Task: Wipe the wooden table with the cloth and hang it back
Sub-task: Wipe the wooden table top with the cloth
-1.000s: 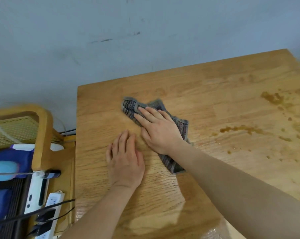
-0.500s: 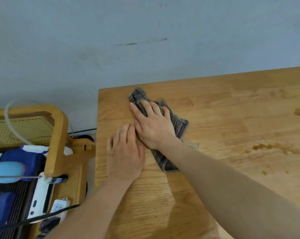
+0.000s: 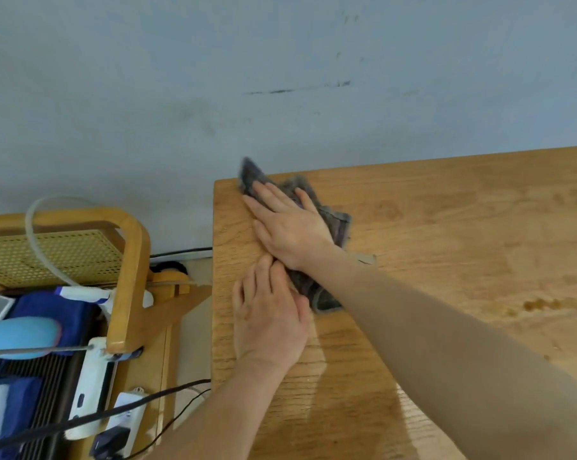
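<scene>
At the far left corner of the light brown wooden counter, the crumpled grey striped cloth is lying flat, with one tip poking past the back edge. The right hand is pressing down on it, its fingers straight and a little apart. The left hand is lying flat on the counter just beside the cloth, fingers straight and close together. Brown wet spots are sitting well apart, off to the right.

Head camera looks forward and down, close above table.
</scene>
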